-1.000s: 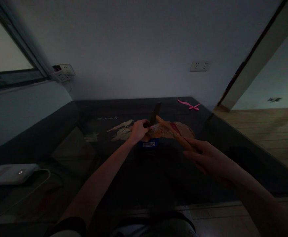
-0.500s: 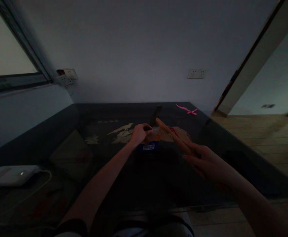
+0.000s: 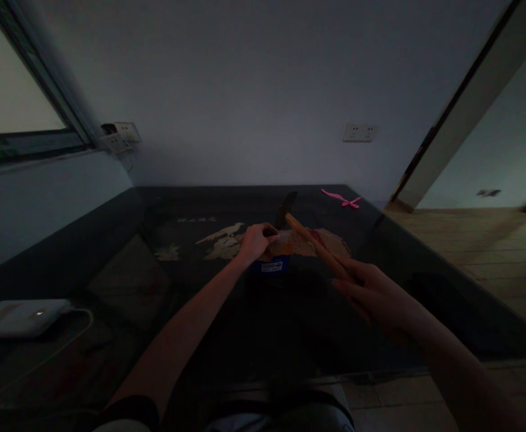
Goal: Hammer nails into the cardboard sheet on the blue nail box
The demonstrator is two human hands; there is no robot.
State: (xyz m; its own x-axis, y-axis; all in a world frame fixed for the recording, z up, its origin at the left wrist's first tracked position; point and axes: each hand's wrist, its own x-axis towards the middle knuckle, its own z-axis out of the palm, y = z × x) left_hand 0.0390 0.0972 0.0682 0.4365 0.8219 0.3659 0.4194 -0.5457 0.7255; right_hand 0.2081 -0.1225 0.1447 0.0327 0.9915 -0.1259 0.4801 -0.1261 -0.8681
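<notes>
My right hand [image 3: 373, 294] is wrapped round the wooden handle of a hammer [image 3: 310, 241], whose dark head points away from me above the middle of the table. Under the handle lies a rough brown, speckled piece [image 3: 335, 241] with a red patch. My left hand [image 3: 254, 242] has thumb and fingers pinched together at that piece's left end, close to the hammer head. What the fingertips hold is too dark to make out. A blue box-like thing [image 3: 272, 266] with a white label sits under the brown piece and the left hand.
The dark glossy table [image 3: 263, 336] bears a bird picture [image 3: 222, 240]. At the left is a white power bank-like device [image 3: 20, 318] with a cable. A pink ribbon-like strip [image 3: 344, 199] lies at the far right. Behind stands a wall with a socket [image 3: 359, 132].
The hammer's head has turned very slightly. Both hands, the brown piece and the blue thing stay almost where they were.
</notes>
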